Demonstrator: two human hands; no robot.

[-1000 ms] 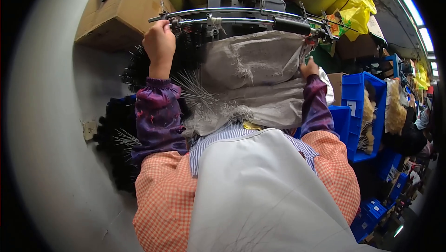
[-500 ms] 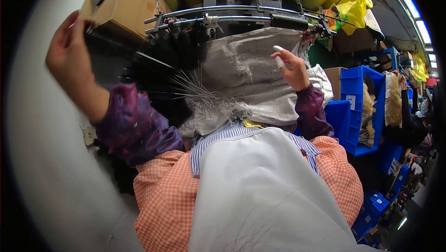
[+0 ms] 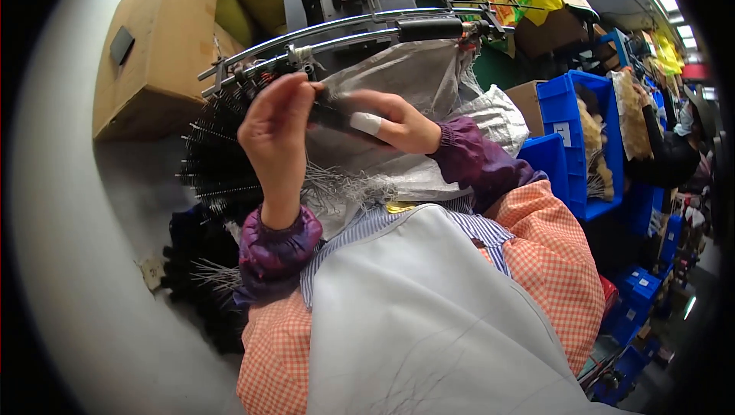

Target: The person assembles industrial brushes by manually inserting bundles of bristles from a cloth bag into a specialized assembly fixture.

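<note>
Left hand (image 3: 277, 130) raised, back toward camera, fingers curled, fingertips pinched at top. Right hand (image 3: 398, 122) level with it, just right of it, fingers pointing toward left hand, white bandage on one finger, fingertips closed. Hands meet at fingertips. Both forearms in purple sleeves, elbows bent.

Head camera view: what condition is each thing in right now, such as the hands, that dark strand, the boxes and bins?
Left hand: raised, fingers pinching the dark strand.
Right hand: white bandage on one finger, gripping the same strand.
Thin dark strand of fibre: held between both hands.
Brown cardboard box: closed.
Blue plastic bins: open, holding tan fibre bundles.
</note>
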